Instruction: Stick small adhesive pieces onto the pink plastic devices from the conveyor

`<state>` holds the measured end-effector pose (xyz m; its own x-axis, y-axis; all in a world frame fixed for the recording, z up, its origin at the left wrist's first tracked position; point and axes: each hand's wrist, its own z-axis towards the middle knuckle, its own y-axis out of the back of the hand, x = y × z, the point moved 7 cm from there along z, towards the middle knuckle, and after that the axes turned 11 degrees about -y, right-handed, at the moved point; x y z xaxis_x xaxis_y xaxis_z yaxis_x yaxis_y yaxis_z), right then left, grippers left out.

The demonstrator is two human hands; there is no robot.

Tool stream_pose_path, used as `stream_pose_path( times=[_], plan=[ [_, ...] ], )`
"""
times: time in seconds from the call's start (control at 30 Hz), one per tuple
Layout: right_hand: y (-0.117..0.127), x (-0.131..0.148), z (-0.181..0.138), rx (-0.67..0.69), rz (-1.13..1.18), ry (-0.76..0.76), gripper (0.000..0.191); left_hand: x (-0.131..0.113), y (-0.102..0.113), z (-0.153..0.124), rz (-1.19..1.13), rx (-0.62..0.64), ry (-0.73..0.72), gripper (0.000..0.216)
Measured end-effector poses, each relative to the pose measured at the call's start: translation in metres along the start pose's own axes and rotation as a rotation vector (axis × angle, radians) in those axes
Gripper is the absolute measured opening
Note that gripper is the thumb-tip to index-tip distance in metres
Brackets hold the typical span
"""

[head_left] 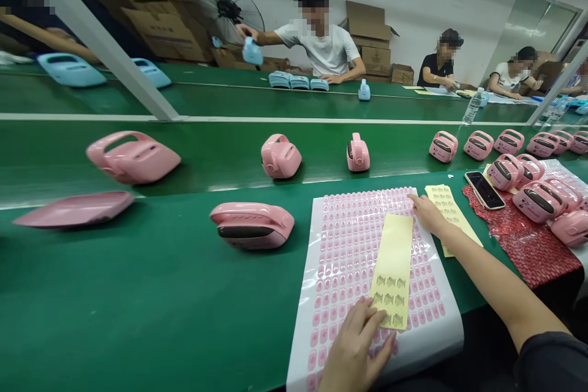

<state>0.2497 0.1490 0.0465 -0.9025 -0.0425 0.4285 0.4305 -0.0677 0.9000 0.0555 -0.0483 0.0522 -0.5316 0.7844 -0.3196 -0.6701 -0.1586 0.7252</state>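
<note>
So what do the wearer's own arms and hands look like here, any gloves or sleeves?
Both are bare: no gloves, rings or watch visible. The left hand shows only to about the wrist. The right hand leads back along a bare forearm to a dark short sleeve at the frame's lower right corner.

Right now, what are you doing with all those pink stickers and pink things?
A person sits at a green table with a big sheet of pink stickers. Their left hand rests on the near end of a yellow label strip lying on that sheet. Their right hand touches the sheet's far right edge. A pink device lies just left of the sheet, and more pink ones stand along the belt behind. Other people work at the far side.
</note>
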Motion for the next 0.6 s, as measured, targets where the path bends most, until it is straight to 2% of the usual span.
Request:
stream_pose_path(
  times=[0.1, 0.17, 0.23, 0.3, 0.37, 0.47, 0.6],
  plan=[
    [0.004, -0.001, -0.014, -0.046, -0.029, 0.015, 0.053, 0.002, -0.003, -0.001, -0.007, 0.025, 0.005, 0.017],
    [0.008, 0.002, -0.034, -0.095, -0.019, 0.025, 0.055, 0.002, -0.006, -0.001, 0.004, 0.024, 0.011, 0.022],
    [0.014, 0.014, -0.069, -0.184, 0.065, 0.104, 0.056, 0.003, -0.008, -0.002, 0.055, 0.015, 0.016, 0.028],
    [0.017, 0.033, -0.116, -0.248, 0.218, 0.271, 0.058, 0.004, -0.011, -0.003, 0.127, -0.006, 0.03, 0.033],
    [0.008, 0.055, -0.164, -0.17, 0.292, 0.423, 0.058, 0.005, -0.013, -0.004, 0.17, -0.023, 0.052, 0.037],
    [-0.01, 0.073, -0.216, -0.098, 0.236, 0.504, 0.054, 0.006, -0.017, -0.004, 0.165, -0.02, 0.067, 0.04],
    [-0.022, 0.076, -0.239, -0.174, 0.166, 0.526, 0.047, 0.006, -0.017, -0.004, 0.154, -0.022, 0.072, 0.038]
  ],
)
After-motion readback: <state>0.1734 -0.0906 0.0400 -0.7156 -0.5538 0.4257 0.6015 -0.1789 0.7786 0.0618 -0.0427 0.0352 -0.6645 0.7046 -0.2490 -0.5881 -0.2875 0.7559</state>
